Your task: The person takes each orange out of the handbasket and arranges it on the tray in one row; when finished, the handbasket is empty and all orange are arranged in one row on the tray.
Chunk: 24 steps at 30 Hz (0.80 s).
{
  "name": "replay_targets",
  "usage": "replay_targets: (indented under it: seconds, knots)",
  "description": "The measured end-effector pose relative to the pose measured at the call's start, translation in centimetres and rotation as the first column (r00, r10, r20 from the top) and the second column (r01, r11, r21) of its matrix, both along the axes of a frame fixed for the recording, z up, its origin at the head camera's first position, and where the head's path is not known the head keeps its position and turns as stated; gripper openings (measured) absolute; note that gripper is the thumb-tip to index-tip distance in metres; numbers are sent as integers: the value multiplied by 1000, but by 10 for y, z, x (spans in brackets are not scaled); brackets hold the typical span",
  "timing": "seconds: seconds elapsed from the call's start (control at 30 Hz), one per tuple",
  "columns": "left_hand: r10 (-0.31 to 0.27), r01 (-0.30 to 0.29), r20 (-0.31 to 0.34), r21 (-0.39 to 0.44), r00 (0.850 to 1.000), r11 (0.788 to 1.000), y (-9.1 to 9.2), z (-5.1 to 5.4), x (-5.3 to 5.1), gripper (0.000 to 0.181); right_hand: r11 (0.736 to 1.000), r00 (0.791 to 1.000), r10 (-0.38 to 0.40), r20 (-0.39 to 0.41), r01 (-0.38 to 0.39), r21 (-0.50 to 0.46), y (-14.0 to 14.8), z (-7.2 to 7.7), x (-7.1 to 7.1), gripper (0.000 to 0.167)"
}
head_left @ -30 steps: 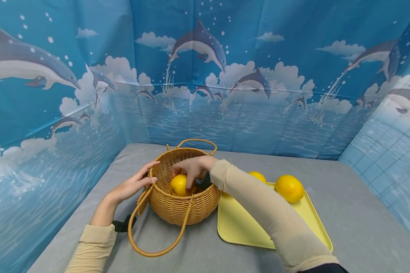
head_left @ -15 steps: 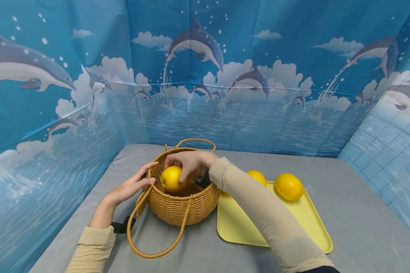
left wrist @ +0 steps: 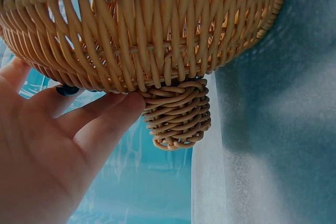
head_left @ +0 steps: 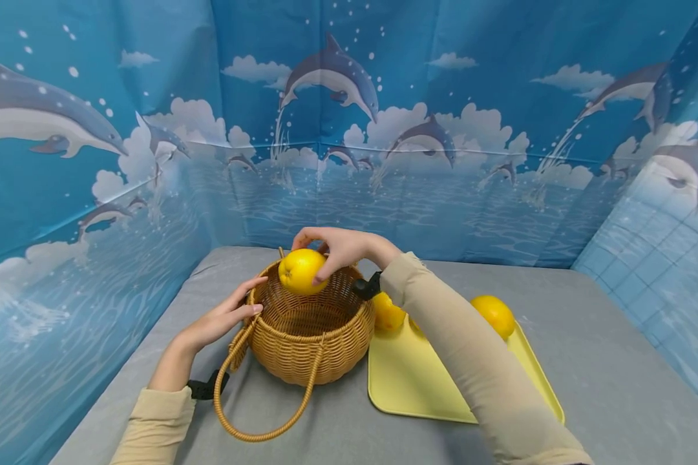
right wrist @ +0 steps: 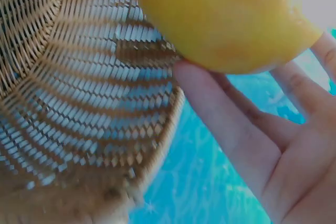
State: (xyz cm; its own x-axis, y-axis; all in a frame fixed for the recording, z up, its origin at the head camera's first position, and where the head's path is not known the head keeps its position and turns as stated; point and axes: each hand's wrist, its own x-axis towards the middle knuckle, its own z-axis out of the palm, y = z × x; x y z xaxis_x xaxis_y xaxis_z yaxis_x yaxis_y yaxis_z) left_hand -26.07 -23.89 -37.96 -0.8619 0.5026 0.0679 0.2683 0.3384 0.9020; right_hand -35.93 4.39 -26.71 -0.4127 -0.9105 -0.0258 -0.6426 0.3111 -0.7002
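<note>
My right hand (head_left: 346, 248) grips a smooth, rounded yellow fruit (head_left: 300, 274) with thumb and fingers, holding it at the rim height of a round wicker basket (head_left: 311, 361), over its opening. In the right wrist view the fruit (right wrist: 226, 19) lies against the fingers, with the woven inner wall beside it. No other fruit shows inside the basket in the head view. My left hand (head_left: 221, 320) touches the basket's left rim, thumb and fingers spread. Seen from the left wrist, its fairly straight fingers (left wrist: 113, 119) rest against the outer wicker, near a woven stub.
A yellow tray (head_left: 410, 381) lies right of the basket, bearing more yellow fruit: one by the basket (head_left: 386, 314), one at the far right (head_left: 493, 315). My right forearm hides part of it. One basket handle (head_left: 262, 436) droops forward on the grey cloth (head_left: 349, 426).
Gripping the yellow fruit, my right hand has lifted it from low inside the basket up to about rim height. My left hand stays at the rim.
</note>
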Motion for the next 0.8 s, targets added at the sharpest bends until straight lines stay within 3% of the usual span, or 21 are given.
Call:
replay_targets:
  seconds: [0.23, 0.4, 0.8]
  knots:
    - [13, -13, -4, -2, 1000, 1000, 0, 2, 2, 59, 994, 999, -48, -25, 45, -102, 42, 9, -1, 58]
    - [13, -13, -10, -8, 1000, 1000, 0, 1, 2, 59, 982, 992, -122, 12, 123, -143, 80, 9, 3, 60]
    - [4, -4, -5, 4, 1000, 1000, 0, 2, 3, 57, 925, 954, -284, 93, 298, -234, 169, -12, 18, 60]
